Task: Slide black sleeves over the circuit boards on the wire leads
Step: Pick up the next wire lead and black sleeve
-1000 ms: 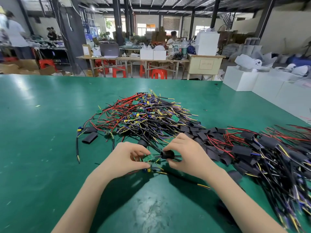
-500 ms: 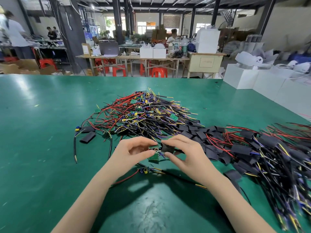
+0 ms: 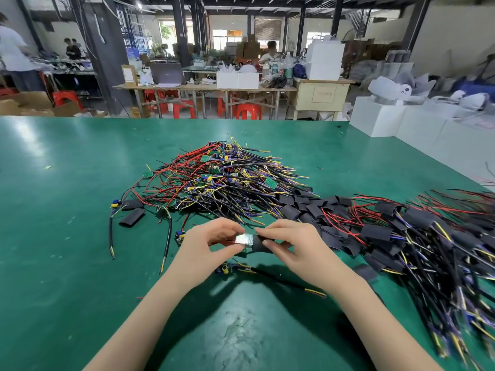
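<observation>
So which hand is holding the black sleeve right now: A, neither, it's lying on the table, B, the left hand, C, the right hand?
C: the right hand pinches the black sleeve with its fingers, while the left hand holds the circuit board at the sleeve's mouth.

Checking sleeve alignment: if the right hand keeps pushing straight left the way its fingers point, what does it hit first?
Likely the circuit board: the right hand pinches the black sleeve, whose mouth sits at the board's end. Beyond that, the left hand fingertips holding it.
</observation>
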Demonstrator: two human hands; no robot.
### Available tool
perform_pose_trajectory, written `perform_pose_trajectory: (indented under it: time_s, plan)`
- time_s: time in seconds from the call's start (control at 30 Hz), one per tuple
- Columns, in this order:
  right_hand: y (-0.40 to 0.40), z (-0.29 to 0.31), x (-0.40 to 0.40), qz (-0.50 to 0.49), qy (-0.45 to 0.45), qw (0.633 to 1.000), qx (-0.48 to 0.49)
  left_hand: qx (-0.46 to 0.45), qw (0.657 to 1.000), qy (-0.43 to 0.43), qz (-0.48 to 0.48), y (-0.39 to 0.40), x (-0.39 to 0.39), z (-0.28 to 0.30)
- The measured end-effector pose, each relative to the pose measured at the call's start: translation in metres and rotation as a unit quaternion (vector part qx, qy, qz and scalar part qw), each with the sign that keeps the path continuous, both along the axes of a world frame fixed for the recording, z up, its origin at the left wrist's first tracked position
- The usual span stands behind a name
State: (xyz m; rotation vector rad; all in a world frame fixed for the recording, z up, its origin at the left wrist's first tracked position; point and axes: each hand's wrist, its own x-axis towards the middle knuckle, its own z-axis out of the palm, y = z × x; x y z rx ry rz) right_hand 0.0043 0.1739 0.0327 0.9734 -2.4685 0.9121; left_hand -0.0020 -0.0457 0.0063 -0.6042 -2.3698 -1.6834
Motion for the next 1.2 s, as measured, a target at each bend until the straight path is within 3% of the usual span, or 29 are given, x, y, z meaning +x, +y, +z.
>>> perform_pose_trajectory:
  time_s: [0.2,0.5,0.77,0.93,1.2]
  plan:
    - [0.005,0.002,0.000,0.009,-0.033,0.999,-0.008,0.016,1.000,-0.022,-0.004,0.004,0.000,-0.003]
    - [0.011,0.005,0.002,-0.026,-0.008,0.998,0.058,0.025,0.999,-0.043,-0.008,0.011,0.004,-0.002]
    - [0.017,0.014,0.006,0.006,-0.028,0.999,0.037,0.062,0.998,-0.031,-0.001,0.028,0.008,-0.001]
    - [0.036,0.010,0.010,-0.041,-0.003,0.998,0.049,0.062,0.997,-0.042,-0.018,0.043,0.008,0.001]
    - [0.043,-0.001,0.012,-0.061,-0.125,0.985,-0.107,0.015,0.998,-0.038,-0.045,0.045,0.005,0.007]
